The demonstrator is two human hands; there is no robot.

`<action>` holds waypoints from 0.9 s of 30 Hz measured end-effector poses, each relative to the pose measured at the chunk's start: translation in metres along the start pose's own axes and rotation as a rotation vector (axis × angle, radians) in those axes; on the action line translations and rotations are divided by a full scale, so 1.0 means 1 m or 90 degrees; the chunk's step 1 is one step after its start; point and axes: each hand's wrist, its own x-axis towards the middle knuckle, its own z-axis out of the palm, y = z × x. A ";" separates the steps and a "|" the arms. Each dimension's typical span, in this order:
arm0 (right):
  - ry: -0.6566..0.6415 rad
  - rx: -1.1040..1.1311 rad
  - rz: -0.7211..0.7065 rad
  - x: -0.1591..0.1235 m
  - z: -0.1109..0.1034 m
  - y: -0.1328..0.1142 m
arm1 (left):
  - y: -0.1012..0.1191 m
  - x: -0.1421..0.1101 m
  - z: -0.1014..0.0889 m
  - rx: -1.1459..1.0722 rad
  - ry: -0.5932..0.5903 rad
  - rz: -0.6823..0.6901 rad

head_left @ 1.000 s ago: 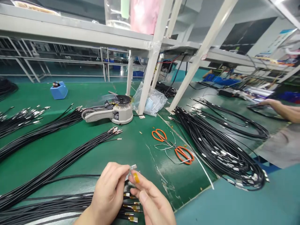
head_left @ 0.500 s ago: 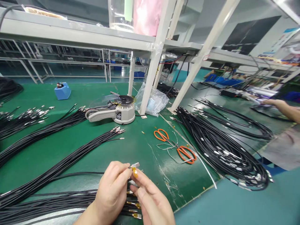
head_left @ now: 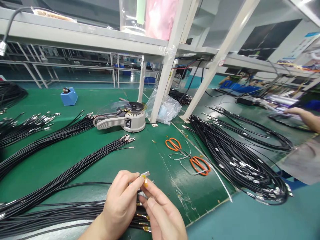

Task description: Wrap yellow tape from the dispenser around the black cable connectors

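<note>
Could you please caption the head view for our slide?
Left hand holding a silver connector, right hand at amber tape, above a green table.

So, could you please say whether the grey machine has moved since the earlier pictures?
No; the view shifted, but the grey machine still sits just left of the white post.

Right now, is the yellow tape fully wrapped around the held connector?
Not fully: yellow tape meets the connector, but its lower end lies against the right hand.
</note>
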 end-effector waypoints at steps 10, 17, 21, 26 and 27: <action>0.015 0.016 0.015 0.000 0.006 -0.006 | -0.003 -0.003 0.000 -0.026 0.005 -0.001; 0.039 0.026 0.030 0.004 0.005 0.003 | -0.005 -0.002 0.003 0.006 -0.014 -0.102; 0.044 0.071 0.047 0.006 -0.005 0.010 | -0.006 -0.001 0.004 0.021 -0.023 -0.138; 0.099 -0.009 0.021 0.009 -0.011 0.004 | -0.005 -0.002 0.005 0.054 -0.031 -0.099; 0.106 -0.054 -0.004 0.011 -0.009 0.001 | -0.004 -0.003 0.006 0.064 -0.035 -0.090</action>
